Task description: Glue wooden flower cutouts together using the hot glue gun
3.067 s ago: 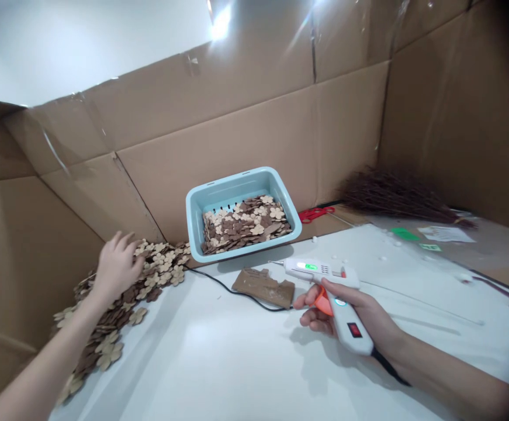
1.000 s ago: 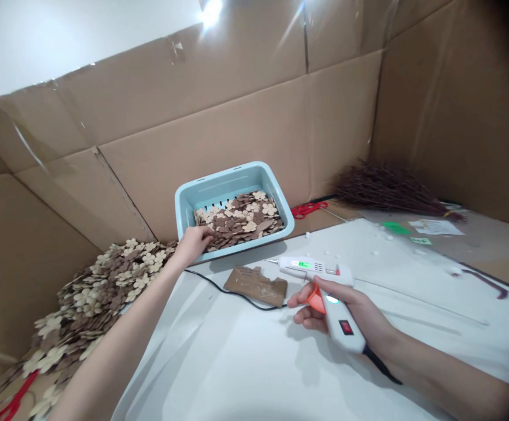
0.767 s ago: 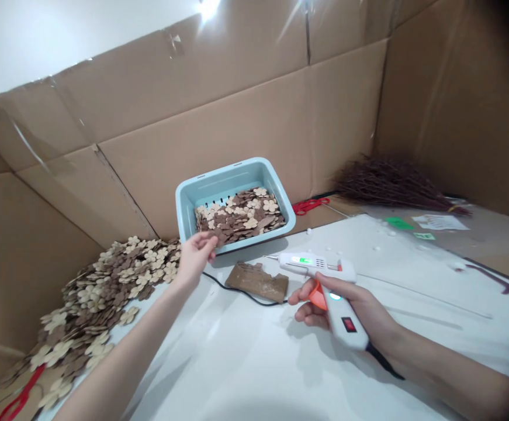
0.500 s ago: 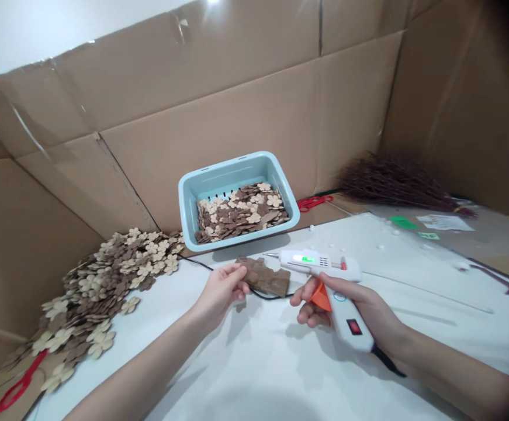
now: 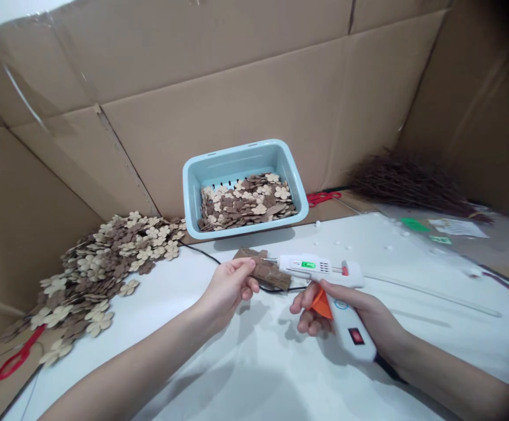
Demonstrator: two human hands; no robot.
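My right hand (image 5: 359, 310) is wrapped round the grip of a white hot glue gun (image 5: 318, 270) with an orange trigger, a lit green display and a red switch. Its metal nozzle points left, over a ragged brown piece (image 5: 276, 278) like bark or cardboard. At the nozzle tip, my left hand (image 5: 232, 286) has thumb and forefinger pinched together. Whatever sits between those fingertips is too small or hidden to make out. The brown piece lies just behind the left fingertips, partly covered by them, with a black cable (image 5: 201, 252) running beneath.
A light blue basket (image 5: 188, 193) of brown and cream flower cutouts stands at the back. More flower cutouts (image 5: 118, 251) are heaped left, near a red-handled tool (image 5: 20, 356). Red scissors (image 5: 324, 197), dark twigs (image 5: 412, 184) and a thin rod (image 5: 433, 295) lie right. Cardboard walls (image 5: 236, 93) enclose the white table.
The glue gun's nozzle has come closer to my left fingertips and now overlaps the brown piece. The head view has tilted slightly, shifting the basket and walls upward.
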